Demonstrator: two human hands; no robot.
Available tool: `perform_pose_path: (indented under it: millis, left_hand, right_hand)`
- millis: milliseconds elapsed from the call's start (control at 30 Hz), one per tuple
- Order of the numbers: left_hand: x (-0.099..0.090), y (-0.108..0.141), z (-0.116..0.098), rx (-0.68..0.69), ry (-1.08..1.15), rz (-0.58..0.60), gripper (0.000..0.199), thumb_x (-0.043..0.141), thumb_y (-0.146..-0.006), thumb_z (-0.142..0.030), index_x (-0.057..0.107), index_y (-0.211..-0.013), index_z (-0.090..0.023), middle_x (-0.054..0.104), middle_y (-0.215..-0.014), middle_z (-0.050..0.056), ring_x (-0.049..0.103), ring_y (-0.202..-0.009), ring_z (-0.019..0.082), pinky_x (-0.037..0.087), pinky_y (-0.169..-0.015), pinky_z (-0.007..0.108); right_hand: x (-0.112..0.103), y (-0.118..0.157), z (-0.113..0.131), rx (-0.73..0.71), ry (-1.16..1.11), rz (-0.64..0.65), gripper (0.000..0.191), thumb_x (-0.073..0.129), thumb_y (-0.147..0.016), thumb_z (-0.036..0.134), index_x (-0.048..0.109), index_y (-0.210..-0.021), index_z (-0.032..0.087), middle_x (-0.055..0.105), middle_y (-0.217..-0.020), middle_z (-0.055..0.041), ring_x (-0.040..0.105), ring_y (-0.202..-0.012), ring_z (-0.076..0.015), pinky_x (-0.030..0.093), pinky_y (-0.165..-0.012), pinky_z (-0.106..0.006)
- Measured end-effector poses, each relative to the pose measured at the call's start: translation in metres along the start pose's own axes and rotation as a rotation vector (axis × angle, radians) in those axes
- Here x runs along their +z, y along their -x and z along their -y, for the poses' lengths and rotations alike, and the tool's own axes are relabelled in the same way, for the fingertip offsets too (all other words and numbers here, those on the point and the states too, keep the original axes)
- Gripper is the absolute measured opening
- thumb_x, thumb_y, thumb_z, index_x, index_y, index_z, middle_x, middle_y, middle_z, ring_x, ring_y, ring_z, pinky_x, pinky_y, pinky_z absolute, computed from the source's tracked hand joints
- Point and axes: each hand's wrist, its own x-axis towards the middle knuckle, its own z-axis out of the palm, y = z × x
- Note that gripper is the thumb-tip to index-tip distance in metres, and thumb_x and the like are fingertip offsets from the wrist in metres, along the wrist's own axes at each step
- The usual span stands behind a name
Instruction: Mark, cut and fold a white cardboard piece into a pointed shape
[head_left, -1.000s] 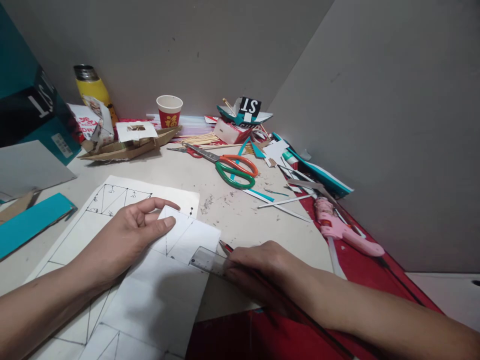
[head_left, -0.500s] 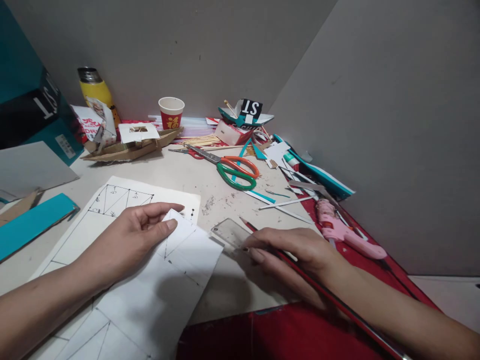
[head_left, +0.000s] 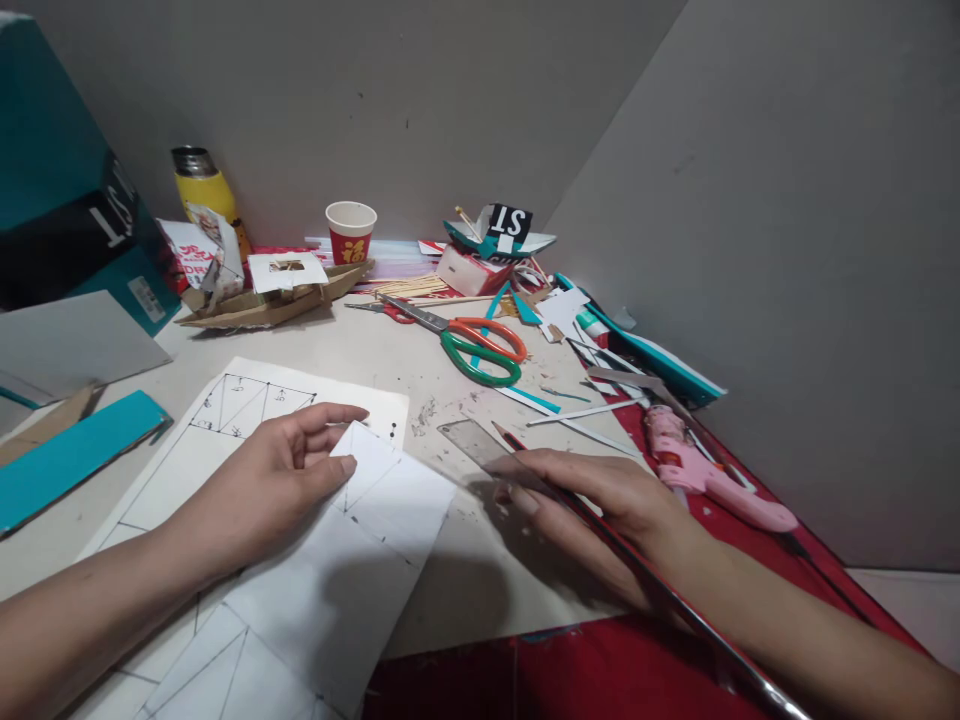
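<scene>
L hand [head_left: 292, 480] pinches white sheet's [head_left: 360, 570] far corner, thumb on top, & is nearer it; sheet runs near-L to far-R, w/ R hand [head_left: 615, 500] closed round clear ruler [head_left: 469, 440] + pencil [head_left: 511, 439], off its R edge.

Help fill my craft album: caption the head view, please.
Left hand holding a marked sheet, right hand holding ruler and pencil, scissors beyond.

A yellow bottle [head_left: 206, 192] and a paper cup [head_left: 351, 238] stand near a brown cardboard boat [head_left: 274, 310].
</scene>
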Motion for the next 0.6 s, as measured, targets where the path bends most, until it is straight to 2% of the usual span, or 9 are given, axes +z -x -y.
perform_pose_path:
  millis: [67,133,200,267,367,467,600]
  left_hand:
    - [0.000,0.002,0.000,0.017,-0.009,-0.012,0.051,0.069,-0.075,-0.027,0.059,-0.125,-0.019,0.067,-0.099,0.006,0.057,-0.103,0.021,0.041,-0.079,0.027]
    - [0.001,0.004,0.000,0.020,-0.005,0.004,0.055,0.067,-0.076,-0.024,0.056,-0.130,-0.020,0.065,-0.103,0.007,0.055,-0.106,0.021,0.041,-0.078,0.026]
    - [0.002,0.007,0.002,0.003,0.026,0.032,0.057,0.065,-0.076,-0.021,0.052,-0.132,-0.020,0.061,-0.099,0.004,0.057,-0.083,0.016,0.039,-0.067,0.025]
    - [0.004,0.010,0.005,-0.007,0.096,0.062,0.056,0.065,-0.075,-0.019,0.052,-0.130,-0.021,0.056,-0.094,0.000,0.046,-0.061,0.009,0.034,-0.057,0.024]
    - [0.012,0.017,0.008,-0.019,0.228,0.135,0.055,0.065,-0.071,-0.015,0.055,-0.124,-0.025,0.050,-0.098,-0.002,0.039,-0.054,0.004,0.030,-0.052,0.022]
    - [0.024,0.028,0.009,-0.044,0.311,0.196,0.057,0.065,-0.066,-0.009,0.057,-0.120,-0.026,0.051,-0.096,-0.002,0.047,-0.061,0.006,0.033,-0.054,0.021]
    - [0.032,0.040,0.006,-0.053,0.316,0.251,0.057,0.061,-0.066,-0.005,0.056,-0.120,-0.022,0.057,-0.097,0.000,0.060,-0.090,0.015,0.041,-0.071,0.024]
  right_hand:
    - [0.002,0.001,-0.003,-0.017,0.071,-0.044,0.020,0.051,-0.095,0.019,0.065,-0.109,0.021,0.073,-0.098,-0.0095,0.070,-0.085,-0.0239,0.054,-0.069,-0.030]
    - [0.004,0.001,-0.006,-0.030,0.116,-0.069,0.021,0.051,-0.095,0.018,0.065,-0.109,0.021,0.074,-0.100,-0.0095,0.071,-0.086,-0.0241,0.055,-0.067,-0.029]
    - [0.004,0.000,-0.008,-0.049,0.137,-0.085,0.021,0.051,-0.094,0.020,0.066,-0.109,0.022,0.074,-0.102,-0.0094,0.071,-0.087,-0.0241,0.056,-0.067,-0.028]
    - [0.004,0.000,-0.009,-0.049,0.135,-0.117,0.021,0.053,-0.094,0.022,0.067,-0.109,0.022,0.074,-0.104,-0.0090,0.072,-0.088,-0.0242,0.058,-0.069,-0.027]
    - [0.005,-0.001,-0.009,0.077,0.055,-0.149,0.022,0.059,-0.090,0.030,0.069,-0.109,0.023,0.075,-0.103,-0.0090,0.072,-0.091,-0.0263,0.061,-0.072,-0.028]
    - [0.009,-0.001,-0.004,0.243,-0.136,-0.128,0.028,0.066,-0.085,0.037,0.070,-0.110,0.025,0.076,-0.098,-0.0074,0.073,-0.089,-0.0266,0.062,-0.071,-0.028]
    - [0.013,-0.005,0.012,0.359,-0.341,-0.006,0.020,0.066,-0.082,0.039,0.072,-0.094,0.024,0.075,-0.085,-0.0050,0.072,-0.084,-0.0251,0.060,-0.067,-0.025]
